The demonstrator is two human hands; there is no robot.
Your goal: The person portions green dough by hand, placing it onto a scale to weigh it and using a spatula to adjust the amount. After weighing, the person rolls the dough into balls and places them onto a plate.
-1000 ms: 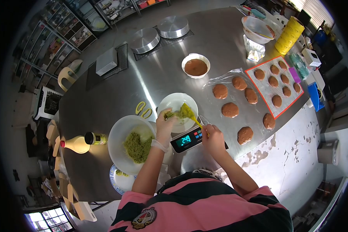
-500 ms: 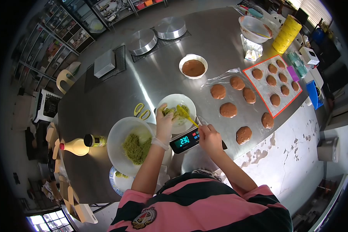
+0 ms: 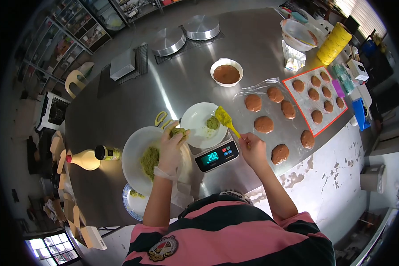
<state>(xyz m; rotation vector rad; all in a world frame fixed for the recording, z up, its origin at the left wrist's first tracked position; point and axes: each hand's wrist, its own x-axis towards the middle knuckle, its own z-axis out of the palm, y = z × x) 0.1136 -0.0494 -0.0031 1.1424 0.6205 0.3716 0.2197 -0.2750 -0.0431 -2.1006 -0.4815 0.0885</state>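
Note:
My left hand (image 3: 170,146), in a clear plastic glove, is closed around some green crumbly filling (image 3: 177,132) over the rim of a large white bowl (image 3: 133,148). More of the green mixture (image 3: 150,162) lies inside that bowl. In my right hand (image 3: 253,150) is the handle of a yellow spatula (image 3: 226,119), its blade smeared with green above a smaller white bowl (image 3: 193,119). That bowl sits on a digital kitchen scale (image 3: 217,156) with lit digits resembling 202. One green clump (image 3: 213,123) and some crumbs lie in it.
Flattened brown dough rounds (image 3: 264,124) lie on plastic film at the right; others sit on a red-edged mat (image 3: 307,104). A bowl of brown mixture (image 3: 226,74) stands ahead. Yellow-handled scissors (image 3: 160,118), a bottle (image 3: 85,160), a jar (image 3: 107,153) and a rimmed plate (image 3: 127,204) are leftward.
My left hand has moved left from the small bowl to the large bowl's rim, holding green filling. The spatula has lifted toward the small bowl's right edge. The scale digits have changed.

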